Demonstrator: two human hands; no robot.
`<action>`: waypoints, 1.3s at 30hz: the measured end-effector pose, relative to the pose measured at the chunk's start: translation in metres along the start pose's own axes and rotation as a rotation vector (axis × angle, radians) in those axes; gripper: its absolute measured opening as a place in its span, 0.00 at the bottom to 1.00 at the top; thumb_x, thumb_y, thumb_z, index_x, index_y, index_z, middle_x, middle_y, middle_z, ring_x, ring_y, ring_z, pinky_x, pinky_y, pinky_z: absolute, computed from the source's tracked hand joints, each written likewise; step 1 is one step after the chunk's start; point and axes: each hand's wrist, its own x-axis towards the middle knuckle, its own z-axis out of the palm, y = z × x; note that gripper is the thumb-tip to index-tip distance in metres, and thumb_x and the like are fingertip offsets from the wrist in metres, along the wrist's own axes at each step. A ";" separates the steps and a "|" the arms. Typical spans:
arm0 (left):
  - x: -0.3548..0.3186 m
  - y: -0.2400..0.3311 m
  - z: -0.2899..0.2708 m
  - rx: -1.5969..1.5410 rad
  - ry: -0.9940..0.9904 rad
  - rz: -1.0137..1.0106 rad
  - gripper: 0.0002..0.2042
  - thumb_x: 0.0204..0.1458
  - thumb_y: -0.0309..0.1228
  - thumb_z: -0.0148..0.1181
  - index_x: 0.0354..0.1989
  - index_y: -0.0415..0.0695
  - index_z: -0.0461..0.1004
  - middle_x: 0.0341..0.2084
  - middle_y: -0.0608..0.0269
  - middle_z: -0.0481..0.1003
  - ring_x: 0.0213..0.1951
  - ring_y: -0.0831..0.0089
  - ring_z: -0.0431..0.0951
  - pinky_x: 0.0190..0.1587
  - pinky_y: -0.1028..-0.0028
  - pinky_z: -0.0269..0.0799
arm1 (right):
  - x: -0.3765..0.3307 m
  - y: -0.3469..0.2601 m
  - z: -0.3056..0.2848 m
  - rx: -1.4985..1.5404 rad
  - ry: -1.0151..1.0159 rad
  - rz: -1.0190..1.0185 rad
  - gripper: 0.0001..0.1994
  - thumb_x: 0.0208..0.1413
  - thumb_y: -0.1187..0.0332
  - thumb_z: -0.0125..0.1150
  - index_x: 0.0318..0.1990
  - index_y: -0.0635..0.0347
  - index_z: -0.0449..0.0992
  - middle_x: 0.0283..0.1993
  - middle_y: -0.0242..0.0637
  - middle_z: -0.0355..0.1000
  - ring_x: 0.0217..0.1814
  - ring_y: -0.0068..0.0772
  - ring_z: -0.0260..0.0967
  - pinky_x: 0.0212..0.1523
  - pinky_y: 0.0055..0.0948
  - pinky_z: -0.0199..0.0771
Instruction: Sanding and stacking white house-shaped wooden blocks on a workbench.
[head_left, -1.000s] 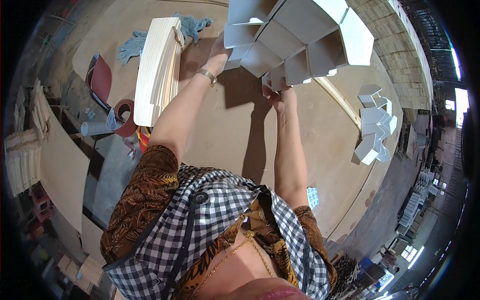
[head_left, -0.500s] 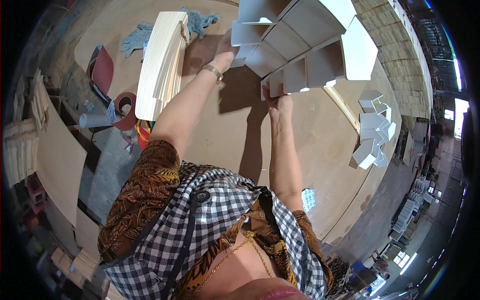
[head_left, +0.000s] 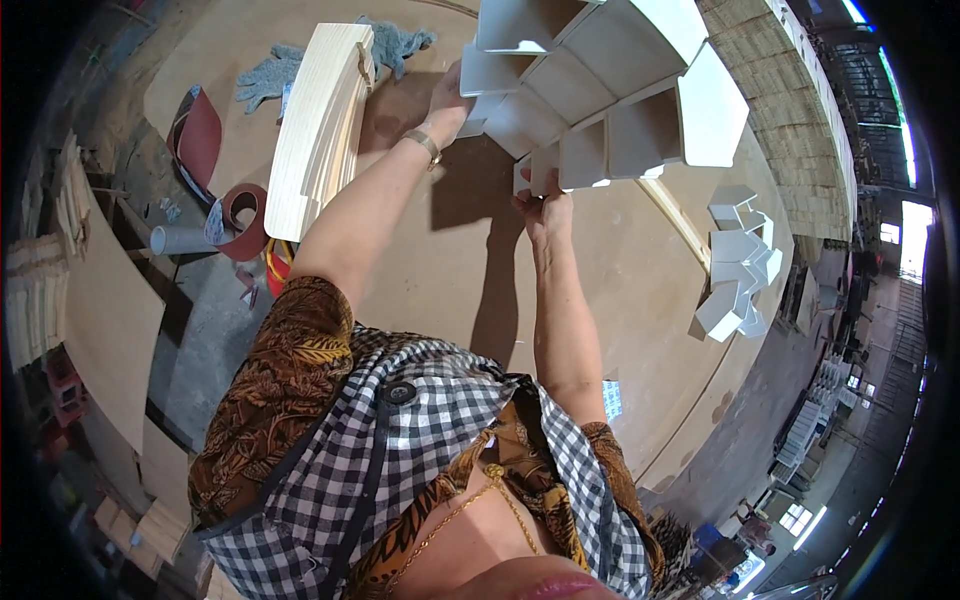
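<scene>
A large white compartment unit (head_left: 575,85), built of angled panels with several open cells, is held up over the brown tabletop (head_left: 440,290) at the far middle. My left hand (head_left: 450,105) grips its left side, fingers partly hidden behind a panel. At its lower near edge, my right hand (head_left: 546,210) is closed on a small panel, fingertips curled around it. The unit's shadow falls on the tabletop between my forearms. Its top runs out of the picture.
A stack of pale curved wood strips (head_left: 315,140) stands left of my left arm, by grey gloves (head_left: 270,78). Farther left are reddish sandpaper rolls (head_left: 240,220). Smaller white folded pieces (head_left: 735,265) and a wooden stick (head_left: 680,225) lie right. Stacked wood panels (head_left: 790,110) line the far right.
The whole view has shifted slightly left. The white unit sits a touch lower in the picture, and both hands keep their hold on it.
</scene>
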 end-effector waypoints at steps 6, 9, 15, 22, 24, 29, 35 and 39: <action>-0.002 0.026 -0.019 -0.066 -0.134 -0.032 0.16 0.50 0.37 0.42 0.45 0.43 0.64 0.37 0.67 0.67 0.39 0.78 0.65 0.42 0.78 0.59 | -0.013 -0.021 0.003 -0.171 -0.009 0.139 0.14 0.53 0.61 0.42 0.42 0.60 0.60 0.33 0.39 0.66 0.24 0.32 0.65 0.23 0.33 0.66; 0.002 0.029 -0.018 -0.274 -0.200 -0.056 0.20 0.50 0.42 0.38 0.47 0.42 0.63 0.41 0.65 0.67 0.42 0.75 0.66 0.43 0.78 0.60 | -0.018 -0.031 -0.014 -0.369 0.032 0.213 0.15 0.50 0.64 0.44 0.44 0.61 0.60 0.34 0.38 0.65 0.30 0.30 0.64 0.28 0.33 0.65; 0.036 0.031 -0.023 -0.352 -0.090 0.017 0.24 0.49 0.50 0.39 0.47 0.45 0.63 0.43 0.65 0.66 0.47 0.76 0.61 0.44 0.73 0.57 | -0.039 -0.065 -0.015 -0.369 0.387 -0.354 0.21 0.49 0.69 0.46 0.51 0.63 0.55 0.48 0.40 0.60 0.46 0.30 0.59 0.43 0.29 0.59; 0.068 0.073 -0.019 -0.363 -0.338 0.078 0.24 0.51 0.51 0.32 0.46 0.49 0.64 0.39 0.71 0.67 0.42 0.81 0.62 0.46 0.76 0.52 | -0.047 -0.118 0.025 -0.292 0.099 -0.905 0.28 0.50 0.58 0.48 0.56 0.60 0.49 0.56 0.41 0.50 0.59 0.33 0.45 0.57 0.32 0.41; 0.057 0.098 -0.014 -0.370 -0.492 0.106 0.22 0.53 0.49 0.31 0.44 0.49 0.65 0.35 0.72 0.68 0.41 0.81 0.63 0.44 0.77 0.56 | -0.040 -0.122 0.023 -0.194 0.050 -0.873 0.28 0.50 0.57 0.47 0.56 0.59 0.50 0.56 0.39 0.50 0.59 0.32 0.45 0.56 0.31 0.43; 0.053 0.106 -0.009 -0.311 -0.617 -0.011 0.21 0.52 0.44 0.37 0.52 0.49 0.56 0.40 0.70 0.65 0.41 0.80 0.64 0.42 0.78 0.62 | -0.025 -0.105 0.037 -0.141 -0.042 -0.919 0.26 0.48 0.51 0.42 0.52 0.56 0.55 0.52 0.31 0.54 0.57 0.28 0.47 0.53 0.29 0.48; 0.050 0.105 -0.007 -0.339 -0.641 0.067 0.24 0.51 0.39 0.40 0.57 0.51 0.47 0.44 0.68 0.62 0.41 0.79 0.64 0.42 0.79 0.63 | -0.032 -0.104 0.049 -0.017 -0.026 -0.833 0.26 0.49 0.49 0.39 0.52 0.55 0.54 0.51 0.32 0.54 0.56 0.28 0.47 0.53 0.29 0.47; 0.058 0.093 -0.006 -0.318 -0.682 0.185 0.23 0.51 0.39 0.41 0.56 0.50 0.50 0.43 0.67 0.63 0.42 0.78 0.64 0.42 0.79 0.63 | -0.030 -0.104 0.046 -0.078 -0.007 -0.886 0.26 0.50 0.50 0.38 0.53 0.55 0.53 0.51 0.32 0.53 0.56 0.29 0.48 0.54 0.30 0.46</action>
